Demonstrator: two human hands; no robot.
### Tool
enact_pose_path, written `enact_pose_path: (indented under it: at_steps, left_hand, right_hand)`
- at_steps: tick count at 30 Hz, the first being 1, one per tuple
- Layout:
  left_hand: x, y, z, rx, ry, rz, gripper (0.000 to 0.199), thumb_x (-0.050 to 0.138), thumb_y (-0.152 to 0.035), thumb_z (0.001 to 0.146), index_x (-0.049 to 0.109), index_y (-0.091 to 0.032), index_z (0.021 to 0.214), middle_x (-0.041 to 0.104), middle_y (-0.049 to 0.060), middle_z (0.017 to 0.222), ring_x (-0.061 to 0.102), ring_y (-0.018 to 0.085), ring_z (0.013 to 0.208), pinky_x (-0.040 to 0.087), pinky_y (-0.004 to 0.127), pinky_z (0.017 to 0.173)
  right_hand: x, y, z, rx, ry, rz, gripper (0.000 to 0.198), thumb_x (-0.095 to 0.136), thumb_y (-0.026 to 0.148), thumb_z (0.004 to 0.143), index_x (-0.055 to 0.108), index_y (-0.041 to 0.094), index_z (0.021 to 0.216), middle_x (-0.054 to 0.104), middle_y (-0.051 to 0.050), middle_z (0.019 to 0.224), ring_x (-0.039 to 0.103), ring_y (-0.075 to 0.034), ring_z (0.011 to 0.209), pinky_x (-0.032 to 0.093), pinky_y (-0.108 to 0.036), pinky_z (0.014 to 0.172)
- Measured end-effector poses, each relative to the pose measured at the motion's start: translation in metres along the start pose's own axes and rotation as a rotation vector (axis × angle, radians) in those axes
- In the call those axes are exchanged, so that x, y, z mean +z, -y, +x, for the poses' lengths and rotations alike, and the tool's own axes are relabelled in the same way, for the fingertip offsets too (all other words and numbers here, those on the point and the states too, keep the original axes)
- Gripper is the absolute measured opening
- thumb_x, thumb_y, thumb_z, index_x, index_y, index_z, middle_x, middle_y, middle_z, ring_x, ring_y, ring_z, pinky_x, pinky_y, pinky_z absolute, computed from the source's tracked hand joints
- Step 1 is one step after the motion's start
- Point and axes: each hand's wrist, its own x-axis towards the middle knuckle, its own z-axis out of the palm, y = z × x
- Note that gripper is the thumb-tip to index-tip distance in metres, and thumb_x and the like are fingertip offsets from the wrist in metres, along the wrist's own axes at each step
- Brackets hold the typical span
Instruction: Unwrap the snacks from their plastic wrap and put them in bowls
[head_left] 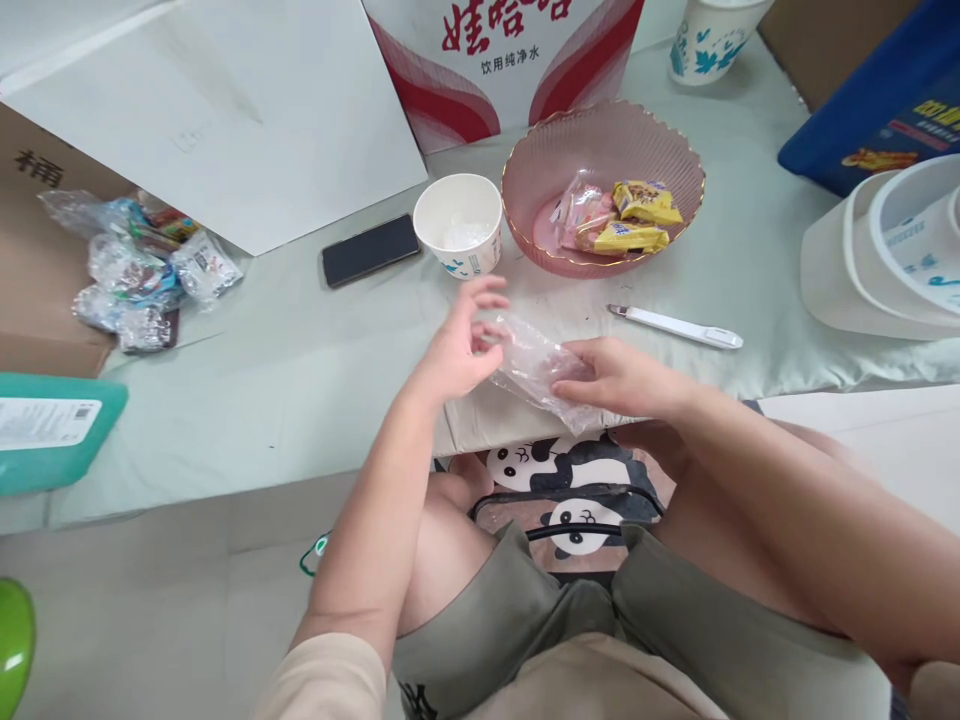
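A clear, crinkled plastic bag (pixel 536 365) spans the space between my hands above the table's front edge. My right hand (pixel 611 375) grips its right side between thumb and fingers. At its left end is my left hand (pixel 469 340), fingers curved and apart; the bag's edge lies just beside them. Just beyond my left hand stands a white paper cup (pixel 459 225) with some clear plastic inside. Behind the bag, a pink ribbed bowl (pixel 547 150) with a gold rim holds yellow-wrapped snacks (pixel 637 225) and pink packets (pixel 583 212).
A black phone (pixel 371 250) lies left of the cup, and a white utility knife (pixel 675 327) right of my hands. Wrapped snacks (pixel 135 270) pile up at left. Boxes (pixel 225 110) line the back; nested white buckets (pixel 847 260) stand at right.
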Motion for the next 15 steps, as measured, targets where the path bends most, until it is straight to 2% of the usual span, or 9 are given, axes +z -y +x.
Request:
enact_pose_path:
  at_steps: [2, 3, 4, 6, 8, 10, 13, 15]
  left_hand:
    - [0.004, -0.006, -0.002, 0.158, -0.244, 0.224, 0.053, 0.066, -0.012, 0.074, 0.057, -0.027, 0.124, 0.062, 0.008, 0.127, 0.063, 0.021, 0.111, 0.053, 0.036, 0.091]
    - [0.007, -0.010, -0.003, 0.223, -0.296, 0.318, 0.042, 0.065, -0.013, 0.077, 0.061, -0.025, 0.117, 0.064, 0.008, 0.122, 0.062, 0.023, 0.113, 0.052, 0.039, 0.098]
    - [0.011, -0.015, -0.005, 0.272, -0.275, 0.385, 0.029, 0.065, -0.016, 0.080, 0.064, -0.023, 0.108, 0.067, 0.008, 0.114, 0.062, 0.025, 0.112, 0.050, 0.042, 0.102]
    - [0.018, -0.023, -0.008, 0.321, -0.079, 0.409, 0.011, 0.064, -0.022, 0.086, 0.066, -0.022, 0.097, 0.071, 0.007, 0.104, 0.065, 0.025, 0.105, 0.050, 0.043, 0.103]
    - [0.024, -0.026, -0.008, 0.291, 0.118, 0.316, 0.020, 0.069, -0.030, 0.086, 0.069, -0.021, 0.104, 0.073, 0.009, 0.114, 0.067, 0.026, 0.111, 0.051, 0.042, 0.104]
    - [0.025, -0.023, -0.007, 0.192, 0.217, 0.192, 0.036, 0.074, -0.033, 0.082, 0.068, -0.021, 0.116, 0.071, 0.010, 0.126, 0.066, 0.026, 0.117, 0.051, 0.040, 0.105]
    - [0.020, -0.013, -0.005, 0.019, 0.203, 0.075, 0.046, 0.072, -0.024, 0.080, 0.065, -0.023, 0.125, 0.071, 0.008, 0.127, 0.068, 0.022, 0.109, 0.053, 0.035, 0.096]
    - [0.015, -0.008, -0.004, -0.061, 0.146, 0.036, 0.049, 0.069, -0.019, 0.078, 0.064, -0.023, 0.126, 0.070, 0.007, 0.128, 0.068, 0.016, 0.091, 0.054, 0.030, 0.084]
  right_hand:
    - [0.004, 0.002, 0.001, 0.033, 0.001, -0.060, 0.010, 0.067, 0.032, 0.080, 0.068, 0.022, 0.080, 0.062, 0.002, 0.065, 0.053, -0.014, 0.060, 0.041, -0.030, 0.058]
    - [0.006, 0.003, 0.001, 0.037, -0.025, -0.056, 0.010, 0.065, 0.031, 0.080, 0.067, 0.022, 0.077, 0.061, 0.002, 0.065, 0.052, -0.014, 0.060, 0.040, -0.030, 0.058]
    - [0.008, 0.004, 0.002, 0.035, -0.053, -0.040, 0.011, 0.064, 0.031, 0.080, 0.064, 0.022, 0.074, 0.060, 0.002, 0.064, 0.051, -0.014, 0.061, 0.039, -0.030, 0.059]
    - [0.009, 0.005, 0.003, 0.008, -0.079, 0.016, 0.017, 0.065, 0.034, 0.080, 0.059, 0.022, 0.070, 0.057, 0.002, 0.064, 0.049, -0.014, 0.061, 0.039, -0.030, 0.060]
    - [0.009, 0.005, 0.004, -0.050, -0.082, 0.112, 0.018, 0.065, 0.038, 0.081, 0.059, 0.022, 0.075, 0.058, 0.001, 0.069, 0.052, -0.014, 0.064, 0.041, -0.030, 0.062]
    - [0.009, 0.005, 0.005, -0.106, -0.059, 0.223, 0.019, 0.065, 0.040, 0.083, 0.064, 0.021, 0.088, 0.066, -0.001, 0.080, 0.059, -0.018, 0.074, 0.047, -0.032, 0.070]
    - [0.012, 0.003, 0.005, -0.126, -0.030, 0.289, 0.028, 0.065, 0.042, 0.085, 0.065, 0.022, 0.104, 0.072, -0.006, 0.101, 0.066, -0.023, 0.090, 0.055, -0.039, 0.084]
    - [0.014, 0.000, 0.007, -0.103, -0.154, 0.198, 0.031, 0.069, 0.042, 0.082, 0.064, 0.022, 0.106, 0.071, -0.009, 0.108, 0.067, -0.026, 0.098, 0.056, -0.043, 0.087]
